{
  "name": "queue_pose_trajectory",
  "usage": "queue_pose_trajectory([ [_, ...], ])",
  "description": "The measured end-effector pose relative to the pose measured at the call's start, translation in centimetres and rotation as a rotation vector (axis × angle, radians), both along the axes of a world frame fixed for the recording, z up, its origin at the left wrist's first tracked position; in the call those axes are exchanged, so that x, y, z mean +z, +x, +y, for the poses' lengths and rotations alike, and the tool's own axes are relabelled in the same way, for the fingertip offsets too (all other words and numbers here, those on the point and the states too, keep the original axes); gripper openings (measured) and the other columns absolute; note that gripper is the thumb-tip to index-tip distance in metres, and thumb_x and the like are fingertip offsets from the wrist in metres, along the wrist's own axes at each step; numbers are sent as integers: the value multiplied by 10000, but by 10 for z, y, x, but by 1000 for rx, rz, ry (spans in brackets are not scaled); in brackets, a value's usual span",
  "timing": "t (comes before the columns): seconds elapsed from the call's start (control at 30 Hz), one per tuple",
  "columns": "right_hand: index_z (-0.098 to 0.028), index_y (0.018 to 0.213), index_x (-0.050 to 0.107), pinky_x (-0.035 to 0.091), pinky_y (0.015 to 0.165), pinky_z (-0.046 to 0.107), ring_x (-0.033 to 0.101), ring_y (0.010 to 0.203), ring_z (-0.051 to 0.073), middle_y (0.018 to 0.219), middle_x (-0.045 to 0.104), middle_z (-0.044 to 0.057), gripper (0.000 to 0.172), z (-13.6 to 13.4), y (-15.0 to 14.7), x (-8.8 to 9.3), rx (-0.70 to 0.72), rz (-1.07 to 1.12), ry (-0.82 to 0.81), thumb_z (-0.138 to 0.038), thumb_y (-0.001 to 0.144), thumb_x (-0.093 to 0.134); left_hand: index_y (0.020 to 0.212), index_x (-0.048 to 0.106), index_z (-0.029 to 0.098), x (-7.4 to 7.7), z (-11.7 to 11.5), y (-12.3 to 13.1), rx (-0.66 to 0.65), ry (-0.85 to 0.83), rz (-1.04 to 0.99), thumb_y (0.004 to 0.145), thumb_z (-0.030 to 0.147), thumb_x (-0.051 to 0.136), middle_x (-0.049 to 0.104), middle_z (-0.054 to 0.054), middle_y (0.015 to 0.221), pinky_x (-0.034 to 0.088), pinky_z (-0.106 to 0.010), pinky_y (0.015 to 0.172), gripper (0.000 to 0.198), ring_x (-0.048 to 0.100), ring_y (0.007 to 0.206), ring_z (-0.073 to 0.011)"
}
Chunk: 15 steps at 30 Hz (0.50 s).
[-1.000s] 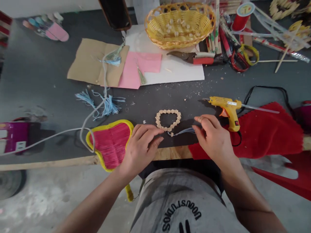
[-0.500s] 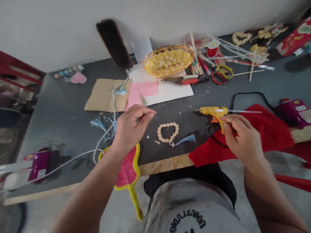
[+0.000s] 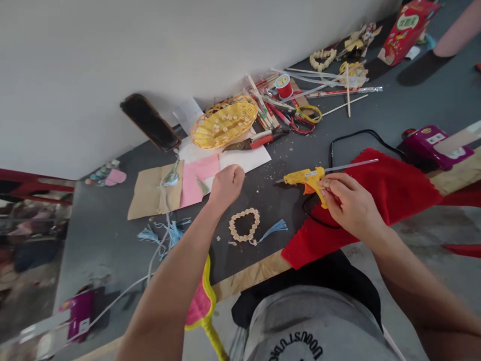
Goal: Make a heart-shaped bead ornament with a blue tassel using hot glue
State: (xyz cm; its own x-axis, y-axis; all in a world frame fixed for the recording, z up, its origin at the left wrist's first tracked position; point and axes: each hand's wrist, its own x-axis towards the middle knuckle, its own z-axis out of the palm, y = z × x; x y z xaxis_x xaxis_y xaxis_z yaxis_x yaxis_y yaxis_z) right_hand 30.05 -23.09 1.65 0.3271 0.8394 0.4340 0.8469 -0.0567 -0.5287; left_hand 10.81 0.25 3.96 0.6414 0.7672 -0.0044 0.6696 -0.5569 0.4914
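My right hand (image 3: 351,203) is closed on the handle of a yellow hot glue gun (image 3: 306,177) with an orange trigger. The gun's nozzle points left over the dark table, and a clear glue stick (image 3: 353,164) juts from its back. My left hand (image 3: 228,186) is a closed fist above the table, near the pink paper; anything inside it is hidden. Between and below the hands lies a bracelet-like ring of small pale beads (image 3: 256,219), with a light blue tassel (image 3: 274,228) attached at its lower right.
Behind are a yellow basket (image 3: 225,123) holding small pale pieces, pliers (image 3: 251,141), scissors (image 3: 306,119), and a red thread spool (image 3: 283,86). A phone (image 3: 150,122) leans on the wall. Red cloth (image 3: 379,193) lies under my right forearm. A pink-and-yellow fan (image 3: 201,303) overhangs the front edge.
My left hand has turned from a fingertip pinch into a fist and moved slightly away from me. The glue gun stays in my right hand. The head view has shifted and tilted.
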Motion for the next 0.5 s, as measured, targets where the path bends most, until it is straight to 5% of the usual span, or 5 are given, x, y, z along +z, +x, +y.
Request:
queue_pose_trajectory([
  [0.23,-205,997,644,595,854,377,671,1024,218,1060,670,100,158,4,-13,14,94,142,67,-165,939,503,741,687,169,21,-9,-4,-34,-230,-260,764,336,665,665,-17,748,438,-254,648,170,577,701,-142],
  [0.5,-176,1238,550,547,595,243,630,777,126,1161,635,105,323,31,-46,28,352,614,-44,-237,921,552,642,633,164,62,-56,-25,-80,-210,-537,695,261,797,609,17,659,388,-225,535,198,510,594,-92],
])
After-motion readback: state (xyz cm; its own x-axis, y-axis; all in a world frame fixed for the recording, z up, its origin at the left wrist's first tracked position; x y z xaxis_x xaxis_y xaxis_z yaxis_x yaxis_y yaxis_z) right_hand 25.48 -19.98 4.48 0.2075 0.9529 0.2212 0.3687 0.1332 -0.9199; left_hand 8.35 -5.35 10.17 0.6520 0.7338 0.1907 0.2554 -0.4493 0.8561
